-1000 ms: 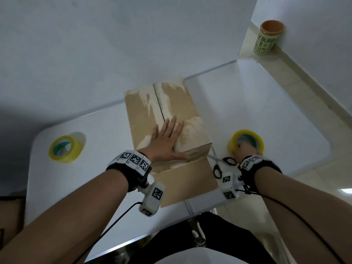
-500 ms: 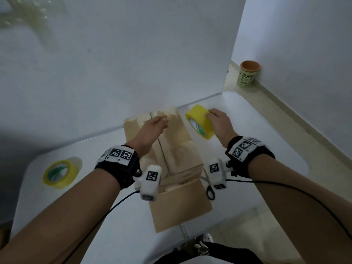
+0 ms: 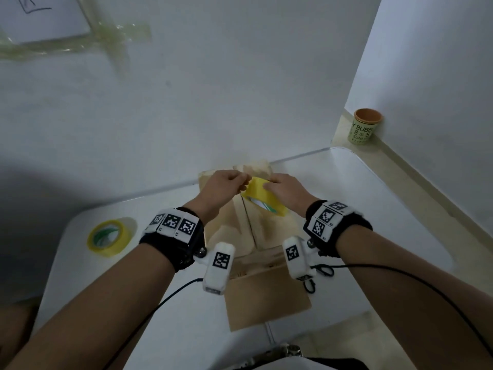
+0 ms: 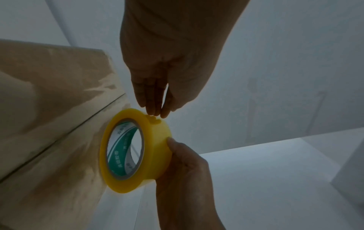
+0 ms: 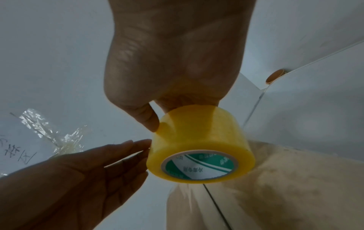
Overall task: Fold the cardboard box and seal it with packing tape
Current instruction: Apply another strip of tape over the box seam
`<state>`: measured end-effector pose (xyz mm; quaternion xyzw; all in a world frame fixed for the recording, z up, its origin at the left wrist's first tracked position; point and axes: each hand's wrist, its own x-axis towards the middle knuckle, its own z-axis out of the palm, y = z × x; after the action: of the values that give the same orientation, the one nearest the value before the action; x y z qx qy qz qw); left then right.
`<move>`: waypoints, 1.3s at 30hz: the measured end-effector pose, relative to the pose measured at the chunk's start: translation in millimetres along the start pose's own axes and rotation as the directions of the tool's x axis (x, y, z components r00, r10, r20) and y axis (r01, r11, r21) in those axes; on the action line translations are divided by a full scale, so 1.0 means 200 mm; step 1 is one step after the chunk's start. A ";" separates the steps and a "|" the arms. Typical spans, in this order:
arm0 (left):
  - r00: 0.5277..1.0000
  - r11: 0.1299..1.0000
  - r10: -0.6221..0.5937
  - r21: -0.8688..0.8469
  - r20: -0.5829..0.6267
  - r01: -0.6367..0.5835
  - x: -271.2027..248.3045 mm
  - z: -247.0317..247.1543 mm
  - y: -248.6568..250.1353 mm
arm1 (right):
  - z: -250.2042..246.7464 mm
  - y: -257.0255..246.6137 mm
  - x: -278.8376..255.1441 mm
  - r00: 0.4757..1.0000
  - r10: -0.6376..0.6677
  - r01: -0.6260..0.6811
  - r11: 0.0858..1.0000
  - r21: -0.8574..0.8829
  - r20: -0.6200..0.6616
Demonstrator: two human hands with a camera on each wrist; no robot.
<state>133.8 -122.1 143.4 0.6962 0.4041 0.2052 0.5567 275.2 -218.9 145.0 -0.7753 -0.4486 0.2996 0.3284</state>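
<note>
With right fingers (image 5: 149,122), gripping tape roll (image 4: 157,144) just above cardboard box (image 3: 225,227) seam; with left fingertips (image 4: 150,105), straight, feeling its edge for the end. Done folding top flaps, looks like; still gotta tape.

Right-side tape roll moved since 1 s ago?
Yes: the roll went from the table right of the box to above its far end, in the right hand.

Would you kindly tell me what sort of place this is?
Probably a plain room used as a small packing station: a white table against bare walls, a cardboard box on it, a yellow tape roll held over the box, and a spare roll lying on the table.
</note>
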 end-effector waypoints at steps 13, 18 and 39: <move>0.995 0.993 -0.103 0.061 0.003 0.103 -0.07 -0.06 -0.08 | 0.07 -0.03 0.00 0.996 0.075 -0.084 0.980 0.180 0.058; 0.996 0.912 0.077 0.402 0.039 -0.086 -0.11 -0.02 0.01 | 0.09 -0.03 -0.01 0.992 0.116 -0.123 0.978 0.166 0.053; 0.979 0.947 0.013 0.311 0.204 -0.077 -0.11 -0.12 -0.11 | 0.07 -0.01 -0.03 0.961 0.174 -0.271 0.762 0.588 0.217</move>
<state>95.8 -122.8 133.0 0.8026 0.3580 0.0797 0.4704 260.5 -220.7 138.7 -0.6501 -0.2551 0.5225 0.4891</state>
